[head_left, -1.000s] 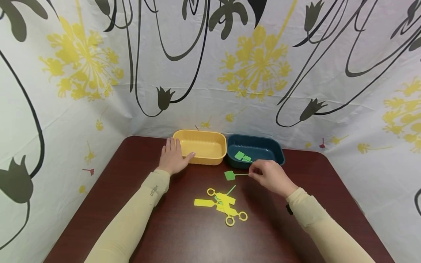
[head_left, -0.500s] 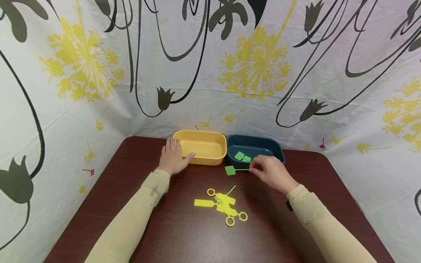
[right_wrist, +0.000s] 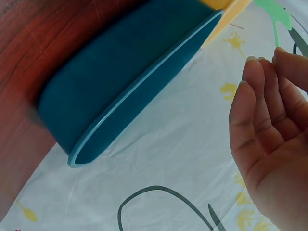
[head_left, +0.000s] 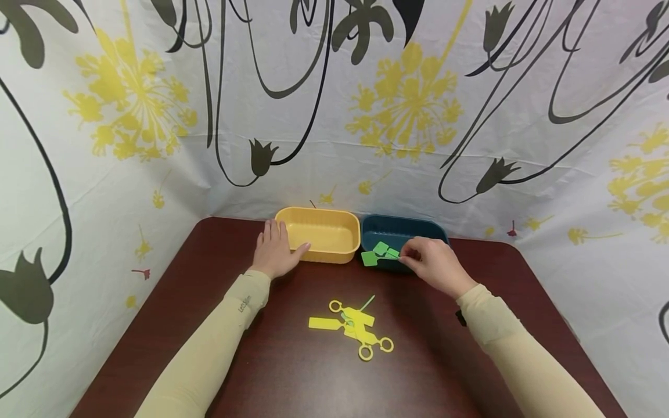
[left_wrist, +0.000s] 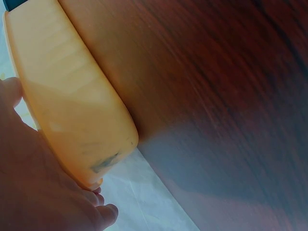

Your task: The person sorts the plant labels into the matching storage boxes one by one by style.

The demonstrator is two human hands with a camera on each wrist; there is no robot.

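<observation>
In the head view my right hand (head_left: 434, 264) pinches the thin stem of a flat green plastic tag (head_left: 369, 259) at the front rim of the dark teal tub (head_left: 387, 225). The right wrist view shows fingertips together on that stem, with the tag's green head (right_wrist: 275, 12) beyond them. Other green tags (head_left: 380, 248) lie inside the teal tub. My left hand (head_left: 274, 249) rests with straight fingers along the left end of the yellow tub (head_left: 324, 235). From the left wrist, that hand (left_wrist: 33, 178) lies against the tub's rim, thumb on the long side.
Several yellow plastic tags with ring ends (head_left: 358, 331) lie piled mid-table, a pale green stem (head_left: 368, 302) poking out. Both tubs stand side by side near the back edge of the dark wooden table (head_left: 292, 377). A patterned white cloth (head_left: 313, 128) hangs behind.
My right hand has moved away from me and up, bringing the green tag from in front of the teal tub to over its front rim. The left hand stays put.
</observation>
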